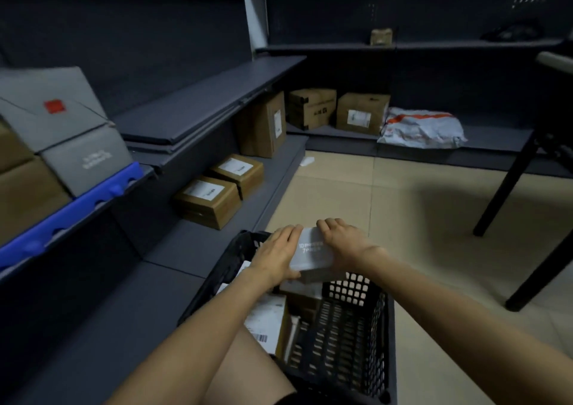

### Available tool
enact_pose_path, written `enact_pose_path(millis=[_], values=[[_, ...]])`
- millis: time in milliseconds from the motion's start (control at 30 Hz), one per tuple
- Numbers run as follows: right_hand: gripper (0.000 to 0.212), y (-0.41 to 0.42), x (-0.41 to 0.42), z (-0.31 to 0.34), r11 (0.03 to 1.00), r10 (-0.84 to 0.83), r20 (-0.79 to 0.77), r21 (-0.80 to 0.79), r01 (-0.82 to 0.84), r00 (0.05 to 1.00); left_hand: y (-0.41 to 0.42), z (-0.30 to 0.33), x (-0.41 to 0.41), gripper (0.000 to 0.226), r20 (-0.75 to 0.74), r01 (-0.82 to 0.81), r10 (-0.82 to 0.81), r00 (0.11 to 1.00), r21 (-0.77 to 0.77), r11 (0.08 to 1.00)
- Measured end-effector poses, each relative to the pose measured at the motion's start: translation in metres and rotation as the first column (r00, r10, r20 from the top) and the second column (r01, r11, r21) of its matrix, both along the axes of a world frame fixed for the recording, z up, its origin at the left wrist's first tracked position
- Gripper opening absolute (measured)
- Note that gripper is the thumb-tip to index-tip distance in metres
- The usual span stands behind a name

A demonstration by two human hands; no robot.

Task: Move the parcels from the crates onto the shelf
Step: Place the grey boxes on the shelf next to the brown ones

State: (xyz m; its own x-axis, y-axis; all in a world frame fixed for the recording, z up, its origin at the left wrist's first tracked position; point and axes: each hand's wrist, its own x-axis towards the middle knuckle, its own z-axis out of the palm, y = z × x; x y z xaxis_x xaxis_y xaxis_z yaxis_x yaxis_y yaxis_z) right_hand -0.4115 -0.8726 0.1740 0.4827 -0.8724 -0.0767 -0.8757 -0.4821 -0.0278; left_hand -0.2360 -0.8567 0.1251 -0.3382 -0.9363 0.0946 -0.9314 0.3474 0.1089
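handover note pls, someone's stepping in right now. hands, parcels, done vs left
Left hand and right hand: both grip the grey box, one on each side, holding it above the far end of the black crate.
Crate: stands on the floor by the low shelf; several more parcels lie inside, exact count unclear.
Done: two labelled brown boxes already lie on the low shelf; further cartons and a white mailer bag sit on the far shelf.
Left: place the grey box on a shelf, then empty the crate. The blue crate on the upper left shelf also holds boxes.
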Motion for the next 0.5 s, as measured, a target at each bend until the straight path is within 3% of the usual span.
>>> enact_pose_path(millis=[300, 500], values=[[0.093, 0.007, 0.052, 0.091, 0.961, 0.116, 0.041, -0.257, -0.102, 0.992, 0.011, 0.094, 0.06, 0.104, 0.042, -0.077, 0.09, 0.995, -0.24, 0.968], [0.094, 0.004, 0.086, 0.153, 0.886, 0.19, 0.068, -0.442, -0.141, 0.979, 0.019, 0.164, 0.096, 0.104, 0.091, -0.116, 0.168, 0.982, -0.414, 0.903]])
